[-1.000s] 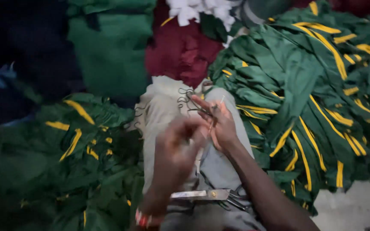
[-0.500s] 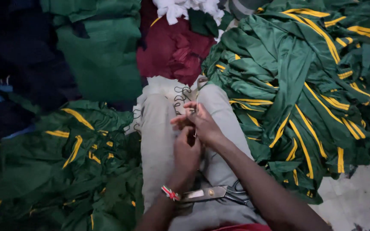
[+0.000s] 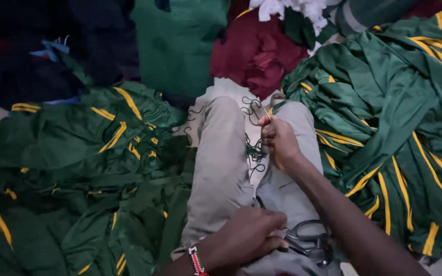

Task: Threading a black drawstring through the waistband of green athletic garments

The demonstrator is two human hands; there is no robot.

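Taking the person's khaki-trousered legs (image 3: 221,168) as the landmark, the far left of them is filled by a crumpled heap of green cloth with yellow stripes (image 3: 72,153), and beyond that heap, toward the top left, lies a dark pile (image 3: 31,66) too dim to make out. At the near end of the legs, on the lap, the left hand (image 3: 244,240) rests knuckles up, fingers curled shut, with a beaded band at its wrist; whether it grips anything under the palm cannot be told. Just right of that hand, touching or nearly touching its fingertips, lie the scissors (image 3: 310,240), their dark loop handles showing and the blades mostly hidden by the hand and the right forearm; their long axis seems to run across the lap toward the left hand, which is much the nearer of the two hands. Farther up, between the knees, a tangle of dark thread (image 3: 254,151) lies on the pale cloth. The right hand (image 3: 278,140) hovers just right of the tangle, fingers pinched closed on a thin pale needle-like sliver (image 3: 267,113) that points up and away. Beyond the knees sits maroon cloth (image 3: 262,56), and right of the legs spreads a second green-and-yellow heap (image 3: 400,128), cut off by the frame edge.
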